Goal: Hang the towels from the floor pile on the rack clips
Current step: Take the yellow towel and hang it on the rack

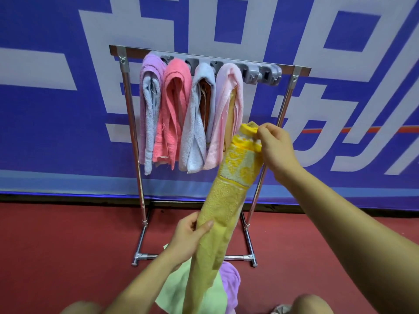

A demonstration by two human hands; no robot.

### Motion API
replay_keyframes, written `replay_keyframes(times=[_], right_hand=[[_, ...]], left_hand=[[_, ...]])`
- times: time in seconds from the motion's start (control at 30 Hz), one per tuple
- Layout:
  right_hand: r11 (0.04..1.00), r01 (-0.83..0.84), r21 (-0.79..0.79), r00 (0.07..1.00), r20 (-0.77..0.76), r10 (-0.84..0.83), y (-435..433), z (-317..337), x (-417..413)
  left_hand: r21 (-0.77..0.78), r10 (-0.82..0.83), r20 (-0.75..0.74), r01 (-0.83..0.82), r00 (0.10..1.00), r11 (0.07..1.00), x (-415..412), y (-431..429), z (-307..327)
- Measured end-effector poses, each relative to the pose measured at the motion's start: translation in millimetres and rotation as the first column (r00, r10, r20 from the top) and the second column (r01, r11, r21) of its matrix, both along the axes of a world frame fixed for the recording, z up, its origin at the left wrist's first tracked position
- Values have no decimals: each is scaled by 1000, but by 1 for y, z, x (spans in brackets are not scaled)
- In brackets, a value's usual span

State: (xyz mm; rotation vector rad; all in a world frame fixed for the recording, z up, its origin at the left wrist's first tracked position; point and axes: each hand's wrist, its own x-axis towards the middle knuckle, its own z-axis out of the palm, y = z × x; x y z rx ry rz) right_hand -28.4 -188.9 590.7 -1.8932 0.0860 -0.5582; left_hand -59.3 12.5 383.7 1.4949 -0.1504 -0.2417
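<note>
A long yellow terry towel (229, 193), bunched lengthwise, was held slanting up toward the chrome rack (132, 132). Its top end was pinched by the right hand (276, 148) and its lower middle gripped by the left hand (188, 239). The empty grey plastic clips (260, 74) lay above the top end, nearer the right hand.

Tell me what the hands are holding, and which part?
The yellow towel, rolled up long. The right hand pinches its top end, and the left hand grips it around the middle.
</note>
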Motion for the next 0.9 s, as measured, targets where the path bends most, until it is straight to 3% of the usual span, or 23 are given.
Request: replay_keyframes(times=[0.13,0.3,0.4,0.5,0.57,0.7,0.8,0.9], right_hand=[[972,144,-186,988,-28,-152,-22,-29,8],[903,110,-414,951,-221,-217,-28,-77,6],[867,-65,-495,980,-194,-37,-17,-96,-4],[783,-376,-496,923,-275,269,9,-105,-11],[756,-497,-425,860,-359,364,24,-110,-11],[810,-521,-268,807,-463,366,40,-121,-11],[801,-504,-323,823,-460,333,45,-136,-13],[813,-508,-285,817,-458,350,44,-145,-15]], left_hand=[[32,45,58,-47,997,998,13,8,6],[173,17,152,-44,988,984,28,10,21],[254,-57,188,8,981,967,34,7,35],[314,-141,174,81,975,946,36,2,48],[367,-187,187,108,964,924,37,0,56],[429,-171,204,70,964,901,41,15,59],[441,-113,165,29,980,897,38,27,45],[359,-108,101,65,989,931,31,35,31]])
